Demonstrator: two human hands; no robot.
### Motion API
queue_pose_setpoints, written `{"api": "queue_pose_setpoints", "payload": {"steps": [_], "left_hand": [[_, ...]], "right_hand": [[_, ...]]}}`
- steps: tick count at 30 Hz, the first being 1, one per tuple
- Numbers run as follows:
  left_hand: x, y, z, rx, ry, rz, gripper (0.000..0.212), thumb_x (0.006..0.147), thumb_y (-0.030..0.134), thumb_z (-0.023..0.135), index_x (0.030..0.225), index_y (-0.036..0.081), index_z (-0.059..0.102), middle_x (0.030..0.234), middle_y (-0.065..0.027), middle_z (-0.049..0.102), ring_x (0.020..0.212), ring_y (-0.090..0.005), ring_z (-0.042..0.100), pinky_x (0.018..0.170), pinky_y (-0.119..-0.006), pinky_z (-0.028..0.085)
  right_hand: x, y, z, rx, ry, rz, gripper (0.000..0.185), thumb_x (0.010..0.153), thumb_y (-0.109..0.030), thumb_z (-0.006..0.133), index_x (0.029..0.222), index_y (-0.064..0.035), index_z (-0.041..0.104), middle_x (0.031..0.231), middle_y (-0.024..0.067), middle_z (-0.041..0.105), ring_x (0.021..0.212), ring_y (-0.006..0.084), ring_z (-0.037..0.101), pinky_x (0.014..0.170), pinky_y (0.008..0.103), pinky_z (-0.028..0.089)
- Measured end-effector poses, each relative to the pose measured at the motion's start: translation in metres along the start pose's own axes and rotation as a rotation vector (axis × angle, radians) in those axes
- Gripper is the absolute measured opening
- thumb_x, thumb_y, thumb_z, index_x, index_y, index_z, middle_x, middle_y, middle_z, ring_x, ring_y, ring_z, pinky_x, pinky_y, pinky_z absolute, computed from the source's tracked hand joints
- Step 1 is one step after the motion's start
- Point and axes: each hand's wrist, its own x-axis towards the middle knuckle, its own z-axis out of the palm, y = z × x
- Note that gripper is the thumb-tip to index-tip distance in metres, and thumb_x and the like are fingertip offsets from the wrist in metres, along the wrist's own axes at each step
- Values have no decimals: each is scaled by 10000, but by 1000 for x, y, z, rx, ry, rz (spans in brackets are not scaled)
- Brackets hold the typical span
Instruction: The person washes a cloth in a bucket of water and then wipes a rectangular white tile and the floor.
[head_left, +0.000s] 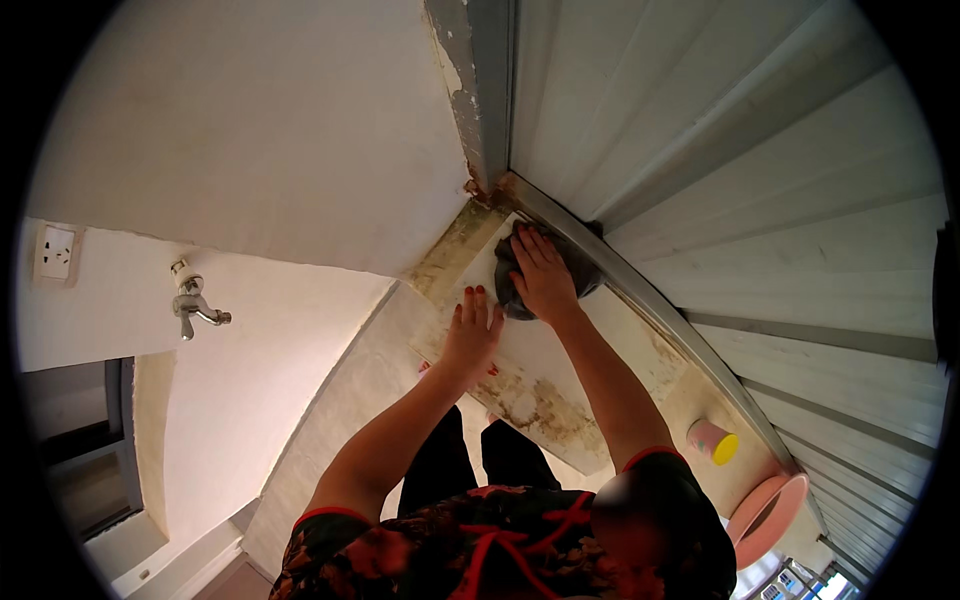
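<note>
My right hand (541, 276) lies with its fingers outstretched on a bunched dark grey cloth (583, 264), holding it against a stained white board (525, 345). The cloth sits near the board's far end, close to the metal rail. To its left, my left hand (474, 334) is empty, fingers a little apart, over the board's left side. Whether that palm touches the board I cannot tell. Brown stains (536, 401) spread along the board's near edge.
A corrugated metal wall (750, 225) and its bottom rail (675, 322) border the right. Beside the rail stand a pink canister with a yellow lid (709, 441) and a pink basin (769, 517). A metal tap (193, 300) and a socket (58, 253) are on the left wall.
</note>
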Motion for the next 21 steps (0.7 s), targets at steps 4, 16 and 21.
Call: {"api": "queue_pose_setpoints", "payload": {"steps": [4, 16, 21], "left_hand": [[1, -2, -2, -83, 5, 3, 996, 573, 324, 864, 1372, -14, 376, 1473, -354, 221, 1396, -481, 217, 1094, -510, 307], [-6, -8, -3, -233, -13, -31, 835, 638, 257, 810, 1328, -5, 421, 1498, -275, 255, 1434, -402, 180, 1139, -497, 217], [-38, -10, -9, -277, 157, -148, 812, 689, 283, 794, 1349, 19, 403, 1525, -232, 227, 1444, -385, 145, 1146, -522, 173]], "right_hand": [[2, -2, 12, 50, -87, -119, 508, 925, -205, 545, 1395, -54, 424, 1498, 121, 347, 1397, 261, 303, 1162, 403, 248], [12, -16, 22, 53, -15, -158, 442, 900, -152, 546, 1329, -58, 491, 1446, 124, 416, 1369, 266, 347, 1150, 409, 271], [-23, -33, 25, 21, -96, -215, 443, 928, -169, 516, 1358, -68, 475, 1485, 119, 365, 1390, 264, 316, 1162, 409, 256]]}}
